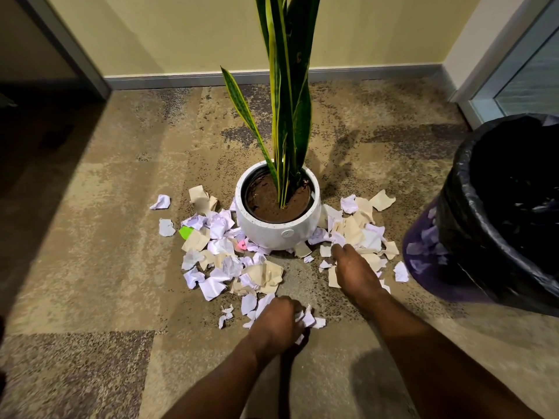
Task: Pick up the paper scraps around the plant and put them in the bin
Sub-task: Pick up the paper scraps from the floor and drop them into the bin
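Observation:
A snake plant stands in a round white pot (pixel 273 234) on the carpet. White, beige and a few coloured paper scraps (pixel 230 267) lie in heaps on the pot's left, front and right sides. My left hand (pixel 278 323) is closed around white scraps in front of the pot. My right hand (pixel 352 270) lies palm down on the right-hand heap (pixel 360 228), fingers spread toward the pot. The bin (pixel 472 213), lined with a black bag, stands at the right with some scraps showing through its purple wall.
A cream wall with a grey skirting board (pixel 181 80) runs behind the plant. A dark doorway is at the left, and a glass door frame (pixel 484 95) stands behind the bin. Bare carpet surrounds my arms.

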### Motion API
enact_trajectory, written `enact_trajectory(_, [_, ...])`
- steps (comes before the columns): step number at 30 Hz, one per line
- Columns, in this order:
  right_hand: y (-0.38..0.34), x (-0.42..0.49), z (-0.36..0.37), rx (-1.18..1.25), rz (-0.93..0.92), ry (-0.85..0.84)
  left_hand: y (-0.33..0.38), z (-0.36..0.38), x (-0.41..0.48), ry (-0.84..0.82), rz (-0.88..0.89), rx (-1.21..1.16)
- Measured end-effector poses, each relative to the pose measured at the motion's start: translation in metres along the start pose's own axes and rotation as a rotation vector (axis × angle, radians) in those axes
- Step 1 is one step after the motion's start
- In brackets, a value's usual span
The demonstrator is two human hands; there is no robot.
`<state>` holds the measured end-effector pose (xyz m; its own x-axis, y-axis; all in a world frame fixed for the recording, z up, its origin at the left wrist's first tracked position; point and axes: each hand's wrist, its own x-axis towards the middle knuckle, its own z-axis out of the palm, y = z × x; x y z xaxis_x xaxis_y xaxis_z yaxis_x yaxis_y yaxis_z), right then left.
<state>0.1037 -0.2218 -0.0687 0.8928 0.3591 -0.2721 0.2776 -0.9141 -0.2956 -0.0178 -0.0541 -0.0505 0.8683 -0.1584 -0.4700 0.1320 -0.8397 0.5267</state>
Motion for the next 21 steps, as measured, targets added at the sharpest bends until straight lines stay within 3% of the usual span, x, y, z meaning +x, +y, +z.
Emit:
enact_trajectory(4, [-0.006, 0.003, 0.006, -0.031, -0.076, -0.151, 0.002, -0.008, 0.004, 0.056, -0.056, -0.121])
enact_trajectory(10, [-0.009, -0.006, 0.007, -0.117, -0.146, -0.03, 0.003, -0.019, 0.009, 0.156, -0.104, -0.26])
enact_trajectory(17, [-0.012, -0.001, -0.028, -0.015, 0.019, -0.021, 0.024, -0.043, 0.022, 0.291, -0.068, -0.335])
enact_trajectory(21, [-0.024, 0.003, -0.066, 0.055, 0.012, 0.044, 0.05, -0.068, 0.029, 0.35, -0.007, -0.339])
